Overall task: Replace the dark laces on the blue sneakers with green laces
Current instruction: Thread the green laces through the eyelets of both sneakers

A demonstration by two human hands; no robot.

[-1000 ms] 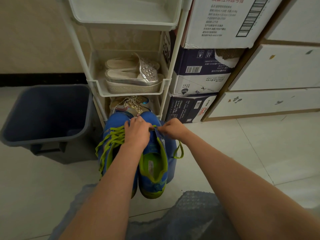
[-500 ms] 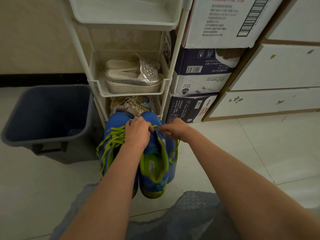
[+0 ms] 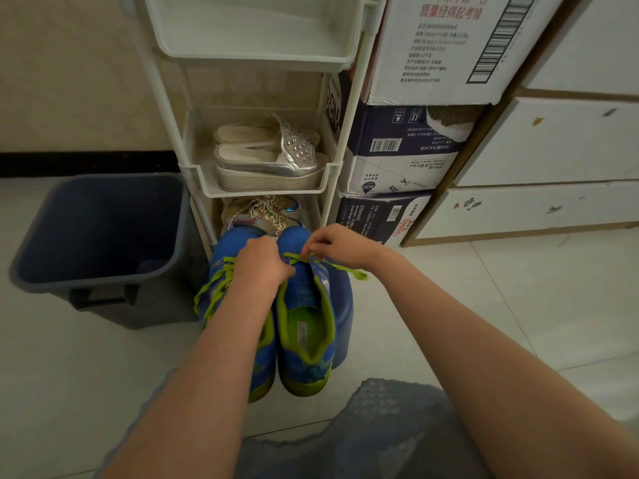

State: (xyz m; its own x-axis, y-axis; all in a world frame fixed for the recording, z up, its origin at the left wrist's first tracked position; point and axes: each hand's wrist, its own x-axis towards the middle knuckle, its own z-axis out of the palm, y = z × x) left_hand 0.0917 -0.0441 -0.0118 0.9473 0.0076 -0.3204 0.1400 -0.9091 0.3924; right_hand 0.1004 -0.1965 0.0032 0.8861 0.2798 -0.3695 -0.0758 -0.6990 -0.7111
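My right grip [image 3: 332,247] is pinching the green lace [image 3: 349,271] up near the toe end of the right sneaker [image 3: 311,316], thumb and fingertips closed on it. My left grip [image 3: 262,262] is curled down over that shoe's throat and holds it steady; whether it also has the lace's other end I can't tell from here.

Both sneakers sit side by side in front of the rack [image 3: 262,190], toes toward it. The right one appears to rest on a blue support [image 3: 345,305] (a stool, perhaps; too little of it shows).

What has just changed is that the lace has been drawn through. It now runs in a fairly tight line from the first eyelets out past my right wrist, and only a short tail pokes out at the right. I take that to mean the bottom crossing on this shoe is seated and the lacing can start climbing, eyelet pair by eyelet pair. The left sneaker [image 3: 221,281] already carries green lacing all the way up, so I judge the job past halfway. I see no dark laces anywhere.

Against the frame a second ago, the right grip sat lower, level with the left, and a slack green loop drooped down the shoe's outer side. That loop is gone, taken up by the pull, and the right grip has lifted toward the toe. The left grip has barely shifted and the sneakers have not moved.
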